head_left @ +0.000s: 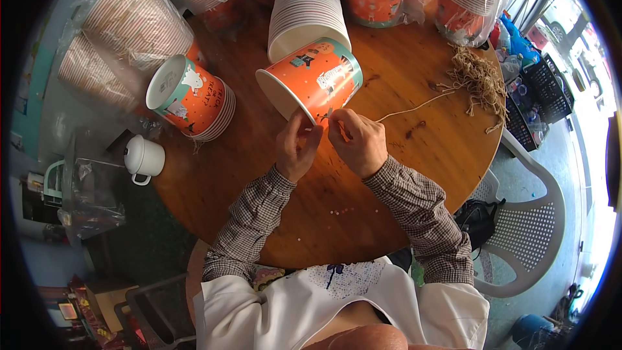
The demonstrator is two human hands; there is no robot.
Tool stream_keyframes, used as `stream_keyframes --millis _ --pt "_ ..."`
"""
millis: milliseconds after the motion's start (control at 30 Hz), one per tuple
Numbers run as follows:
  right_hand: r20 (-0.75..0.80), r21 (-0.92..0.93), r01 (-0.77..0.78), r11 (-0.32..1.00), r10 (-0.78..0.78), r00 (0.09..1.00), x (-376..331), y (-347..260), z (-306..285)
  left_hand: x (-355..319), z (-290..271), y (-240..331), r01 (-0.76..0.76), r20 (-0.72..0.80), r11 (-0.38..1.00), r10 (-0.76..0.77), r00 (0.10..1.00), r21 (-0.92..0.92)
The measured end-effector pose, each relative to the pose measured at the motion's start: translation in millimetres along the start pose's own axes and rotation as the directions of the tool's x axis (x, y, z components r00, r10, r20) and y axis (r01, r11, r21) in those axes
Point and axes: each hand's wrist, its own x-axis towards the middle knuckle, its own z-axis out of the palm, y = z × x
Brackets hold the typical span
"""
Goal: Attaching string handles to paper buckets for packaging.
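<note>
Two hands work a string at the rim of an orange paper bucket on a round wooden table.

The table (389,207) carries white bucket stacks (304,10) and a second orange stack (188,97). The bucket (311,81) lies tipped on its side, mouth toward the person. The left hand (295,149) touches its rim, fingers pinched near the edge. The right hand (356,142) has its fingers closed on the pale string (414,107), which trails to a loose bundle of strings (479,81).
</note>
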Motion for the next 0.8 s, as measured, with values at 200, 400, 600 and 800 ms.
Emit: stream_keyframes --millis 200,400,600,800 --pt "0.019 -0.015 -0.034 0.999 0.034 0.999 0 1 -1 2 0 5 0.009 0.018 1.0 -0.01 1.0 0.015" --pt "0.023 -0.045 0.029 0.999 -0.028 0.999 -1 5 2 2 0 5 -0.001 0.019 1.0 0.001 1.0 0.027" --pt "0.07 -0.062 0.051 0.997 -0.047 0.996 -1 7 2 0 4 0 -0.034 0.008 0.999 0.033 0.999 0.026" --pt "0.084 -0.056 0.042 0.998 -0.037 0.996 1 5 -2 -1 3 -8 -0.112 -0.012 0.993 0.111 0.994 -0.037"
